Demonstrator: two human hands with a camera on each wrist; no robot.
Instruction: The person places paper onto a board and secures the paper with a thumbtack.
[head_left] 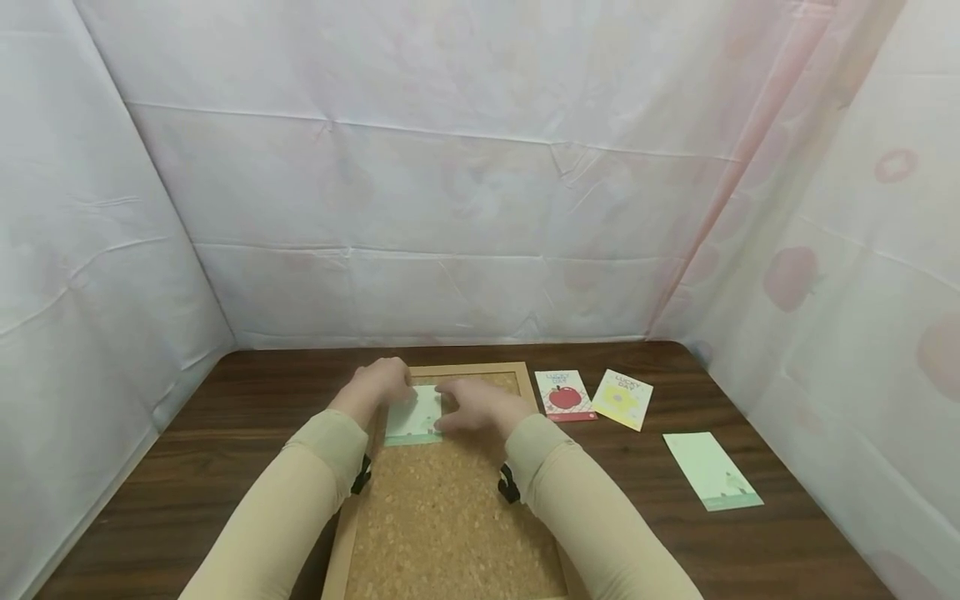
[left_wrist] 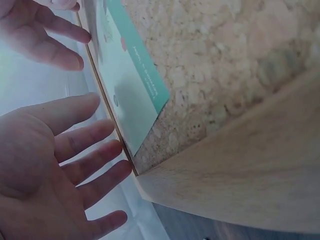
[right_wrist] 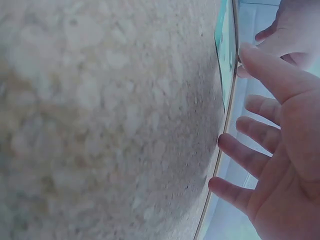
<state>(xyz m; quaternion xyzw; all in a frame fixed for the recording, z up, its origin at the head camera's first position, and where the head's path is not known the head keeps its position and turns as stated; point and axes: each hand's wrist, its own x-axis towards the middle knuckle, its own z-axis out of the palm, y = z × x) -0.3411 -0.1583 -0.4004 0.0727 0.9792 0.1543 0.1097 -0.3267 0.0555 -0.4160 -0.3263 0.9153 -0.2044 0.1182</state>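
Note:
A pale green card with a darker green band along its near edge lies on the cork board, in the far left corner of its wooden frame. My left hand is over the card's left side; in the left wrist view its fingers are spread and hold nothing. On the card's other side, my right hand has its thumb and fingers close to the right edge. Its fingers look loose and parted in the right wrist view, with nothing between them.
Right of the board on the dark wooden table lie a card with a red apple, a yellow and white card and another pale green card. White printed curtains enclose the table at the back and sides.

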